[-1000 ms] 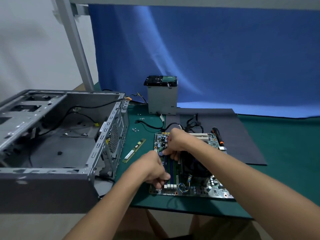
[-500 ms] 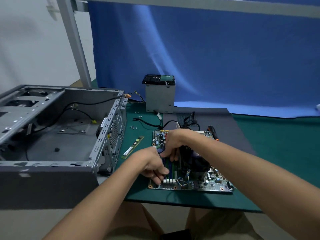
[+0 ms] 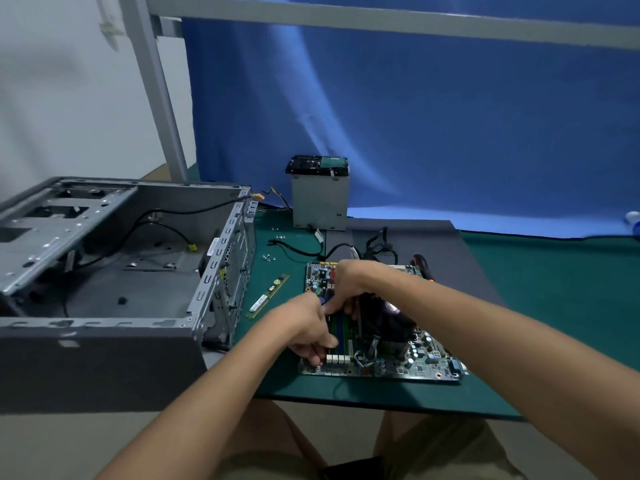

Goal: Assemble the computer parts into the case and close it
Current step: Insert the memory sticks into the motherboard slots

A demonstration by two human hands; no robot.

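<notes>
Green mat (image 3: 554, 289) has the motherboard (image 3: 415, 365), open case (image 3: 104, 358) to its left, and left hand (image 3: 308, 327) plus right hand (image 3: 348, 284) curl fingers onto its memory slots (image 3: 341, 327) (grip unclear), so lopsided pushing could half-seat a stick.

Blue backdrop cloth (image 3: 450, 133), grey metal frame post (image 3: 159, 98), white wall (image 3: 69, 116), green table mat (image 3: 554, 289)

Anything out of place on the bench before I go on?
Nothing damaged that I can see. One memory stick lies loose and slanted on the green mat between case and motherboard, and small screws sit scattered near the case.
</notes>
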